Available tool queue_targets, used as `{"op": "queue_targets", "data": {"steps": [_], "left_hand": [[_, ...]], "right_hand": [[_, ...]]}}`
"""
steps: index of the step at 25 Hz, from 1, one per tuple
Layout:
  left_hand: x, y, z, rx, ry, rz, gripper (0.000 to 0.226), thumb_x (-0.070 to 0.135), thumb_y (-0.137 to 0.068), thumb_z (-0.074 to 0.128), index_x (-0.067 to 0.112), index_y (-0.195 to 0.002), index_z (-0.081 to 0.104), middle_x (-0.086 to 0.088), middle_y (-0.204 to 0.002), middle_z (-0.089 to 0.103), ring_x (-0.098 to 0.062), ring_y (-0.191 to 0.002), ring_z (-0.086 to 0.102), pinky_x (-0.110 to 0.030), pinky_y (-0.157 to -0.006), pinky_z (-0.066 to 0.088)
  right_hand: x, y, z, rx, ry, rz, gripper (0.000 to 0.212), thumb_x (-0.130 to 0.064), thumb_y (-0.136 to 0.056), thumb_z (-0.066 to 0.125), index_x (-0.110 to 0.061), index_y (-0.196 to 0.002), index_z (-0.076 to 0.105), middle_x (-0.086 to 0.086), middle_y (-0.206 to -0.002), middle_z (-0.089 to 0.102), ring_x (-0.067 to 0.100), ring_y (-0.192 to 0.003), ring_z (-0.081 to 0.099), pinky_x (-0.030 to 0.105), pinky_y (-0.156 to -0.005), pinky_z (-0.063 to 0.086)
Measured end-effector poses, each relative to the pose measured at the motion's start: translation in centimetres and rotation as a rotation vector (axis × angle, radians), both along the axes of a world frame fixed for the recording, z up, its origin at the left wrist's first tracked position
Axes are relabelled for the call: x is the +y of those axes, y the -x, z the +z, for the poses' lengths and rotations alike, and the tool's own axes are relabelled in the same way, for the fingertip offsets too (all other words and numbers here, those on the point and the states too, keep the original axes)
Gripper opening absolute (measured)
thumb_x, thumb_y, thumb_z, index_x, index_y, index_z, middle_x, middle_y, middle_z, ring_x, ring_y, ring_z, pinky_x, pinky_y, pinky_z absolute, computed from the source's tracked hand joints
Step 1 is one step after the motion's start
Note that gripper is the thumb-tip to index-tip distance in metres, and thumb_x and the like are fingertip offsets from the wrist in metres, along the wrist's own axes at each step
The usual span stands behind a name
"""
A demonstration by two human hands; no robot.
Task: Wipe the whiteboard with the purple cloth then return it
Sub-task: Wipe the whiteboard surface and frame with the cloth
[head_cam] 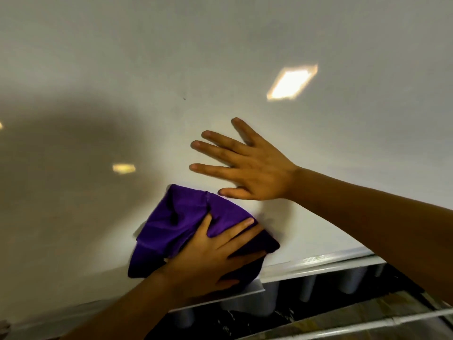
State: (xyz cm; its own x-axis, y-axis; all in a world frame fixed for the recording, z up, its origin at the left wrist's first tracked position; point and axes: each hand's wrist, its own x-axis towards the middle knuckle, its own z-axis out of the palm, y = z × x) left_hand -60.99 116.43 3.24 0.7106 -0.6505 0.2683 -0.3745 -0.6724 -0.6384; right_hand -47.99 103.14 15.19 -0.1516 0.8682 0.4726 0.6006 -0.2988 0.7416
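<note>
I see one whiteboard [220, 57] filling nearly the whole view, its white surface carrying three bright reflected patches of light, one large at upper right and two small ones toward the left. A broad grey shadow lies across its left side. Along the board's lower edge runs one pale tray ledge [318, 263], and below it I can make out dark flooring, blurred.

Next in size is one purple cloth [181, 222], bunched and folded, lying against the lower part of the board just above the ledge. Two hands are in view. My left hand [208, 256] lies over the cloth with its fingers curled into the fabric, grasping it and pressing it to the board. My right hand [247, 165] is flat on the board just above and right of the cloth, fingers straight and spread, holding nothing; its thumb sits close to the cloth's upper edge.
</note>
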Motion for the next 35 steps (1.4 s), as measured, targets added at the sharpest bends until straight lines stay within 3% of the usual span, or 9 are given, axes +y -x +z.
{"op": "queue_targets", "data": {"steps": [3, 6, 12, 18, 26, 35], "left_hand": [[-0.1, -0.2, 0.2, 0.050, 0.016, 0.009, 0.089, 0.068, -0.070, 0.055, 0.032, -0.144, 0.022, -0.008, -0.156, 0.013, -0.030, -0.139, 0.013, -0.062, -0.082, 0.044], [-2.0, -1.5, -0.1, 0.051, -0.004, 0.001, 0.085, 0.069, -0.071, 0.054, 0.034, -0.143, 0.024, -0.011, -0.157, 0.002, -0.029, -0.139, 0.014, -0.063, -0.080, 0.045], [-8.9, -5.1, -0.1, 0.043, -0.032, -0.019, 0.084, 0.067, -0.071, 0.056, 0.033, -0.142, 0.027, -0.006, -0.153, 0.019, -0.030, -0.139, 0.011, -0.062, -0.080, 0.046], [-14.1, -7.2, -0.6, 0.093, 0.000, 0.022, 0.087, 0.069, -0.061, 0.062, 0.035, -0.136, 0.034, -0.004, -0.148, 0.025, -0.023, -0.133, 0.026, -0.058, -0.070, 0.051], [-19.6, -10.9, -2.9, -0.040, 0.161, 0.100, 0.088, 0.063, -0.069, 0.057, 0.033, -0.144, 0.021, -0.005, -0.153, 0.019, -0.026, -0.141, 0.008, -0.066, -0.080, 0.042], [-25.0, -13.6, -3.5, -0.095, 0.166, 0.088, 0.090, 0.063, -0.063, 0.063, 0.033, -0.141, 0.028, -0.006, -0.150, 0.023, -0.027, -0.137, 0.022, -0.065, -0.084, 0.042]], "right_hand": [[-2.3, -1.0, 0.5, 0.002, 0.014, -0.030, 0.064, -0.059, -0.088, 0.032, -0.028, -0.144, 0.026, 0.007, -0.153, 0.028, 0.027, -0.142, 0.023, 0.053, -0.113, 0.011], [-4.1, -2.3, 0.7, -0.010, 0.033, -0.016, 0.064, -0.059, -0.089, 0.033, -0.028, -0.144, 0.025, 0.007, -0.153, 0.027, 0.026, -0.142, 0.021, 0.053, -0.113, 0.010], [-8.1, -5.3, 1.0, 0.005, 0.015, 0.029, 0.061, -0.057, -0.090, 0.032, -0.027, -0.144, 0.027, 0.007, -0.153, 0.028, 0.027, -0.142, 0.022, 0.051, -0.114, 0.010], [-12.3, -8.1, 1.5, 0.008, 0.000, 0.028, 0.064, -0.058, -0.090, 0.030, -0.027, -0.145, 0.023, 0.008, -0.154, 0.024, 0.027, -0.143, 0.019, 0.052, -0.114, 0.009], [-17.7, -11.2, 0.2, -0.008, -0.067, -0.027, 0.063, -0.057, -0.091, 0.028, -0.026, -0.145, 0.023, 0.008, -0.153, 0.026, 0.028, -0.142, 0.021, 0.049, -0.114, 0.010], [-21.2, -13.0, -0.6, -0.048, -0.033, 0.010, 0.065, -0.060, -0.090, 0.029, -0.025, -0.145, 0.025, 0.008, -0.152, 0.028, 0.028, -0.141, 0.024, 0.050, -0.114, 0.013]]}}
